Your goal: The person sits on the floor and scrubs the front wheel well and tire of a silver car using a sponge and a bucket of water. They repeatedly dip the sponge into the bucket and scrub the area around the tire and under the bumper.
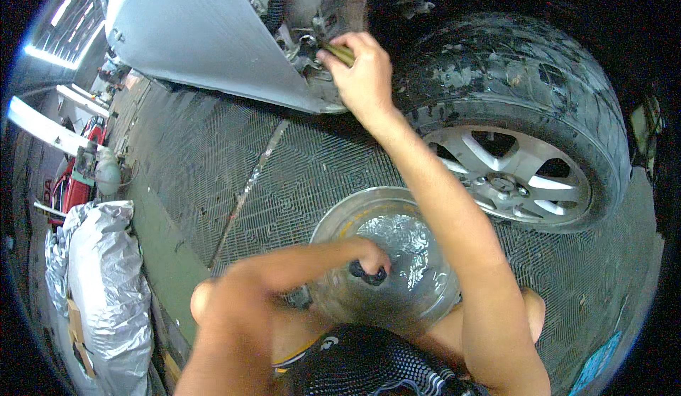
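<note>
My left hand [374,257] is closed round a dark, wadded, cloth-like thing [366,274] at the water in a round metal basin [328,234]. The basin stands between my knees, its water rippled and bright. Farther off, my right hand [365,73] pinches a short olive-yellow thing [342,54], whose kind I cannot make out. Its far end points at metal fittings [306,47] beside the edge of a light blue-grey car panel [213,34]. Just right of that hand is a dirty, wet-looking tyre [511,63] with a silver alloy wheel [504,180].
A black corrugated hose [280,2] runs above the fittings. Ridged dark floor mats [206,134] lie under the car. On the left are a crumpled silver cover [110,282], red equipment [76,187] and a pale green container [108,173]. A blue patch [597,360] shows at lower right.
</note>
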A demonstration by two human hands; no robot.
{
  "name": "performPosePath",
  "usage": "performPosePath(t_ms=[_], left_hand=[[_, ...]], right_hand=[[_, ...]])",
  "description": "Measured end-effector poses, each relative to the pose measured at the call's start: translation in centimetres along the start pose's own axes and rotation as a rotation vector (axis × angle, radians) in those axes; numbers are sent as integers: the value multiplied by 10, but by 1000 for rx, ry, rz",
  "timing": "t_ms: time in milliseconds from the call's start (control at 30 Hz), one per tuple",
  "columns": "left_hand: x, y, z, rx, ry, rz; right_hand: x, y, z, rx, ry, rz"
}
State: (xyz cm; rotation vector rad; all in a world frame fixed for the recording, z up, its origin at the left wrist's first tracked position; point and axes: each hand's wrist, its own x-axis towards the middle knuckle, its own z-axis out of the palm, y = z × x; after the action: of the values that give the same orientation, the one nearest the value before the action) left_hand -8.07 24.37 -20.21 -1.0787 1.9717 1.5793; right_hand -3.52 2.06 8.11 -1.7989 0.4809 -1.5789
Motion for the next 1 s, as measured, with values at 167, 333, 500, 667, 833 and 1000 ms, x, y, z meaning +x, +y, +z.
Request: performPosePath(t_ms=[167, 333, 500, 667, 833, 1000], left_hand=[[-258, 150, -168, -26, 299, -38], [-353, 229, -289, 980, 1193, -293], [-384, 234, -329, 1288, 1138, -531], [-401, 221, -329, 1642, 1080, -390], [-396, 189, -342, 1740, 1007, -547], [-387, 193, -335, 1632, 1117, -606]], right_hand=[[58, -5, -3, -149, 124, -165], [80, 27, -5, 122, 94, -442], [72, 25, 4, -480, -28, -555], [64, 25, 17, -362, 109, -581], [66, 21, 11, -445, 112, -646], [68, 10, 12, -309, 97, -586]])
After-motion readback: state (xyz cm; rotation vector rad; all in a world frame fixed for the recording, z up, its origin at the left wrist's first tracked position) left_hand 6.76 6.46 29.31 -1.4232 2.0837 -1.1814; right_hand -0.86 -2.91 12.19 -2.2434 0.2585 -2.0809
